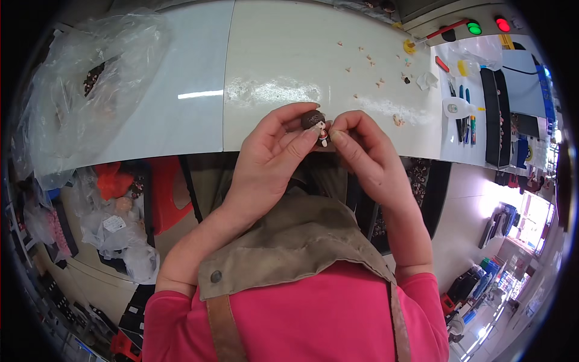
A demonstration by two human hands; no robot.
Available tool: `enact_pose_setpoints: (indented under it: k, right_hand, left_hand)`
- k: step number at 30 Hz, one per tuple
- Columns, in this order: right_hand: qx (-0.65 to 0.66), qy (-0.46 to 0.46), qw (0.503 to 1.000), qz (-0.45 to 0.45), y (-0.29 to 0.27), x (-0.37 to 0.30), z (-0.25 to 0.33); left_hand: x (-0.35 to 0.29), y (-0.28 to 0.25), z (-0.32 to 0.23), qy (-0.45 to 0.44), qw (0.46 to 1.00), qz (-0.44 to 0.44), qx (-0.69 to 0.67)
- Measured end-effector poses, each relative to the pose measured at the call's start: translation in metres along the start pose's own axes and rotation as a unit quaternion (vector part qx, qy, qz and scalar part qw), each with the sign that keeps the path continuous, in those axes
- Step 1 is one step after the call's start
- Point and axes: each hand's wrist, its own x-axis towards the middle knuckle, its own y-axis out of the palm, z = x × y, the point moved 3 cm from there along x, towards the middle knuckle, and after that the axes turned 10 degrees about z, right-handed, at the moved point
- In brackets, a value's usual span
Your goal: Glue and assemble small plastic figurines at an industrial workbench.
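Note:
Between my two hands, just above the near edge of the white table, is a small figurine (pixel 313 119) with a brown head, a pale face and a bit of red on its body. My left hand (pixel 278 140) grips it around the head, thumb in front and fingers behind. The thumb and index finger of my right hand (pixel 363 145) are pinched together at the side of its body. Whatever sits between those right fingertips is too small to make out. Part of the figurine is covered by my left thumb.
Small peach-coloured pieces (pixel 371 63) are scattered over the far right of the table (pixel 277 42). A clear plastic bag (pixel 129 57) spreads at left. To the right lie a white bottle (pixel 458 108), pens (pixel 473 130) and a long black tray (pixel 496 114). Dark trays stand below the table edge.

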Motion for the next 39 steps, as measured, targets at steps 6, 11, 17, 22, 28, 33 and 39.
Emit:
enact_pose_setpoints:
  k: [6,11,17,22,28,33,39]
  right_hand:
    - [0.024,-0.028,0.994,-0.102,0.015,-0.005,-0.013]
    - [0.098,-0.039,0.990,-0.094,0.014,-0.007,-0.009]
    - [0.108,-0.061,0.989,-0.084,0.007,-0.013,-0.004]
    - [0.088,-0.076,0.989,-0.089,0.007,-0.021,-0.005]
    - [0.079,-0.096,0.986,-0.113,0.001,-0.035,-0.011]
    - [0.123,-0.085,0.983,-0.107,0.006,-0.042,-0.016]
    - [0.071,-0.141,0.979,-0.129,0.008,-0.041,-0.016]
  left_hand:
    - [-0.001,0.003,-0.001,0.036,0.998,-0.021,0.050]
    - [0.001,-0.001,-0.002,0.000,1.000,0.014,0.012]
    - [0.004,0.001,-0.003,-0.016,0.999,0.028,-0.019]
    - [0.001,0.008,-0.005,-0.019,0.999,0.048,-0.013]
    - [0.000,0.013,-0.006,-0.029,0.998,0.059,0.016]
    - [0.000,0.015,-0.001,-0.026,0.996,0.070,0.057]
    - [0.003,0.022,0.001,-0.017,0.992,0.088,0.083]
